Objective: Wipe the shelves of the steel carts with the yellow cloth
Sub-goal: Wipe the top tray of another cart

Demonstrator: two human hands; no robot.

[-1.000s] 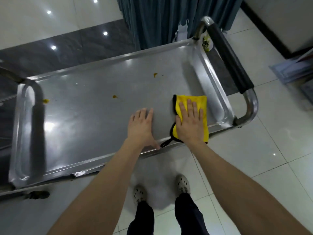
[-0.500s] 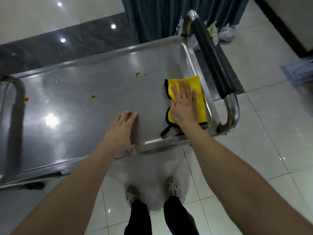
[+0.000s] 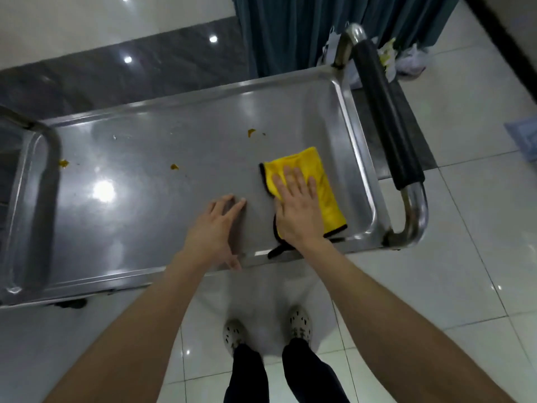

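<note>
Wiping barely begun: right hand (image 3: pixel 299 210), fingers spread flat, pressed the yellow cloth (image 3: pixel 327 181) into the 4 o'clock corner of the cart shelf (image 3: pixel 139 222). The left hand (image 3: pixel 215 231) lay splayed on bare steel. Unwiped orange specks (image 3: pixel 174 166) sat at the cloth's 9 to 11 o'clock.

Of the cloth (image 3: pixel 325 181) we see only the 3 o'clock side; the right hand (image 3: pixel 299 212) covers the rest. The cart (image 3: pixel 151 216) runs off frame at 9 o'clock; its top hides whatever lies below. The orange specks (image 3: pixel 251 132): too small for us to identify. The blue item (image 3: pixel 523 138) at 3 o'clock: cropped, blurred.
</note>
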